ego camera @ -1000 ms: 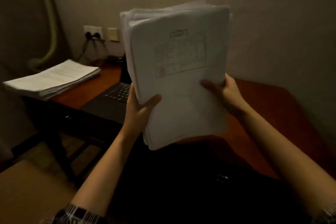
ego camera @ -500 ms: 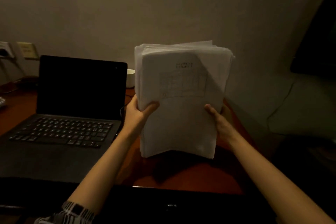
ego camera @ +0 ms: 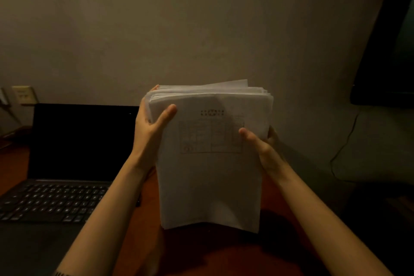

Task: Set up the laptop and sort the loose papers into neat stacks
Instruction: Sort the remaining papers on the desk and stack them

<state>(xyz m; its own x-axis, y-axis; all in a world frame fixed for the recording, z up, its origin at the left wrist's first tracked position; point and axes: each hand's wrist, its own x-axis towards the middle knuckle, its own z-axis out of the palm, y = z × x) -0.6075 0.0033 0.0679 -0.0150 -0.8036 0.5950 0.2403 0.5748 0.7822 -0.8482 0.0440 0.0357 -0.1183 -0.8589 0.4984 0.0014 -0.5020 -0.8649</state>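
2 bare hands clamp a thick stack of white printed papers (ego camera: 210,163) upright over the reddish-brown wooden desk (ego camera: 224,257). At far left, an open black laptop (ego camera: 67,175) sits on the desk, screen dark. Just right of it, the left hand (ego camera: 150,127) grips the stack's upper left edge, thumb on the front sheet. The right hand (ego camera: 261,143) grips the right edge, thumb likewise in front.
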